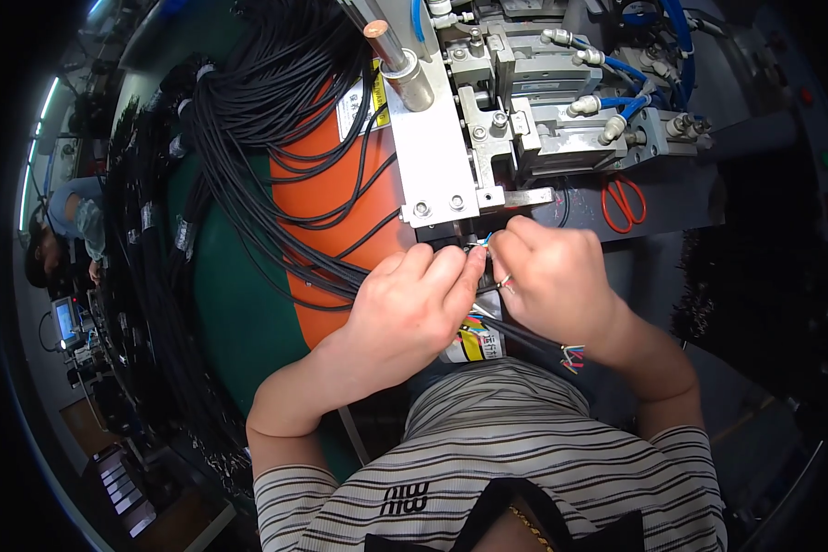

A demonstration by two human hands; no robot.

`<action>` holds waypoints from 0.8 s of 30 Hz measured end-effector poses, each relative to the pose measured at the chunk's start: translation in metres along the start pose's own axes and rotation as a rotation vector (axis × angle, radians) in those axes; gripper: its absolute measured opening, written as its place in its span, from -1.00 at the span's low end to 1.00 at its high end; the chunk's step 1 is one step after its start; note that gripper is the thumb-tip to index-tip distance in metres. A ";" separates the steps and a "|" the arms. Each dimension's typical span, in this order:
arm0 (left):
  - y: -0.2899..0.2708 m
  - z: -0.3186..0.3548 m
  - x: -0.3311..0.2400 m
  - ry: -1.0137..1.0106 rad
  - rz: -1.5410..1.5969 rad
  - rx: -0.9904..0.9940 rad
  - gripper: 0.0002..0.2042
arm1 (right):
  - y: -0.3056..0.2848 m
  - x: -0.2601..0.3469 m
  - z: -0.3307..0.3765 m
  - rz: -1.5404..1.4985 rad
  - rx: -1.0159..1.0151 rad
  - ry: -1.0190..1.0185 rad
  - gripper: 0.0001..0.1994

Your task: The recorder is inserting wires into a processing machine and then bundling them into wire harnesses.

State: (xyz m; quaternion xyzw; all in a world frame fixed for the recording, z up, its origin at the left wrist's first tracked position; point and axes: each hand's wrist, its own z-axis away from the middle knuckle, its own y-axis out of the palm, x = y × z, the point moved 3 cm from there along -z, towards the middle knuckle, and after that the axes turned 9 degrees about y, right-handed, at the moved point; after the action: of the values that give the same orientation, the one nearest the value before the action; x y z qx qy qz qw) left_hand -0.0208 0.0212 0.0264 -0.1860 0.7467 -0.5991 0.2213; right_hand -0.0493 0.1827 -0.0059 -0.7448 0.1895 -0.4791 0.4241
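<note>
Wires [484,240] run roughly sideways between the left hand [412,302], pinching them, and the right hand [558,281], fingers curled, grip unclear.

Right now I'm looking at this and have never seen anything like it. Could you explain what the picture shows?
There is no robot here. These are a person's own bare hands, seen by a wide camera worn on the head and looking down, so straight edges bend near the rim. The left hand and right hand meet at the front of a metal machine. Their fingertips seem to pinch thin coloured wires, though the fingers hide exactly how. Blue hoses run at the machine's far right. To the left, many black cables lie bundled, partly over an orange surface. Right of the machine are red loops, probably scissor handles.
</note>
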 end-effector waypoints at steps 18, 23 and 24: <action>0.000 0.032 0.015 -0.228 0.121 -0.183 -0.56 | 0.016 -0.023 0.003 -0.502 0.081 0.259 -0.83; 0.003 0.039 0.014 -0.247 0.071 -0.199 -0.52 | 0.000 -0.004 0.008 -0.434 -0.138 0.198 -0.82; 0.004 0.039 0.014 -0.249 0.069 -0.193 -0.51 | -0.003 0.004 0.006 -0.600 -0.064 0.158 -0.81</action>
State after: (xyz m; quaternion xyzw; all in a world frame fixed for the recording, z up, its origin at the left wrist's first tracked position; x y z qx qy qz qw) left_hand -0.0107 -0.0174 0.0141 -0.2532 0.7736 -0.4890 0.3136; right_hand -0.0425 0.1840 -0.0027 -0.7408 0.0085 -0.6332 0.2241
